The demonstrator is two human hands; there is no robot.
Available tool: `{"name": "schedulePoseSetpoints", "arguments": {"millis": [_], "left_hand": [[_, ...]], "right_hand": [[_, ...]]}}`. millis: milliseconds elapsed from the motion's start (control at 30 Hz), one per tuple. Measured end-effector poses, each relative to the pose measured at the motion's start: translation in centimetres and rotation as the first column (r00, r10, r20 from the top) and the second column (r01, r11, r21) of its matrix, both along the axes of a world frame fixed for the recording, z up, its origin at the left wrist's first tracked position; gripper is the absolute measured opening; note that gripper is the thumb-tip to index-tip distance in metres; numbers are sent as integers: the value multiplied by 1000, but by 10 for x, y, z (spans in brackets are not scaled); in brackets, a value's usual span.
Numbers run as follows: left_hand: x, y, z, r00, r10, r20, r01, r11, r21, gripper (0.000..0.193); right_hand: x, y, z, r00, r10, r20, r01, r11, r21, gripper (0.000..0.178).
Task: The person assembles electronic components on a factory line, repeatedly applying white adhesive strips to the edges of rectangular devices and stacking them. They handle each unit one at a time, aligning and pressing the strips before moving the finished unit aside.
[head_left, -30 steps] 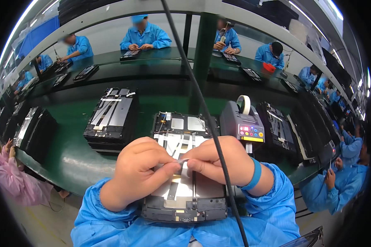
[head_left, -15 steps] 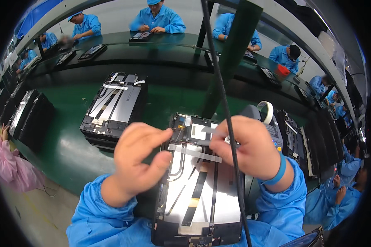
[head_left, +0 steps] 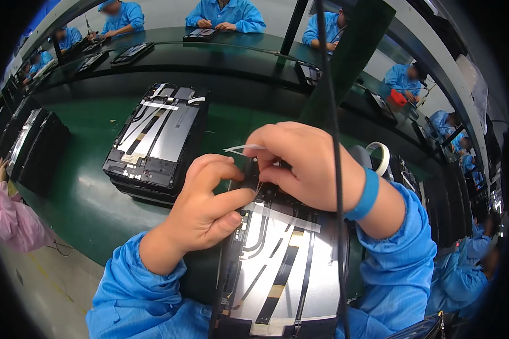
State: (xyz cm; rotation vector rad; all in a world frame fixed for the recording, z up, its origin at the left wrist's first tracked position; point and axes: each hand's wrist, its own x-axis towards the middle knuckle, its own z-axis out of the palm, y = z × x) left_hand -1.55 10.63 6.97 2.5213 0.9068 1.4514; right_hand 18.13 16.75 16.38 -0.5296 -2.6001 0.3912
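Left hand: fingers curled, pinching the open tablet's top edge. Right hand: just beside it, gripping a thin white strip, seemingly tape.

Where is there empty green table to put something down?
Bare green belt lies between the open tablet stack and the left hand, and behind that stack. It is crowded where both hands, the right hand too, work on the near tablet.

Hands closer together, panel nearer.
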Motion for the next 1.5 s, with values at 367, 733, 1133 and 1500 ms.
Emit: {"name": "schedulePoseSetpoints", "arguments": {"millis": [367,733,1133,1500], "left_hand": [[3,-2,-8,991,8,136,10,991,-134,41],[8,11,-22,970,-128,206,170,964,-203,50],[8,11,-25,959,-140,245,194,958,-212,49],[8,11,-25,957,-151,249,209,951,-226,48]], "right_hand": [[-1,-15,-1,915,-347,205,399,855,-331,29],[13,6,13,997,63,34,-53,969,-240,10],[15,4,-4,979,-200,29,202,963,-180,23],[17,-4,-5,917,-368,150,362,617,-699,21]]}}
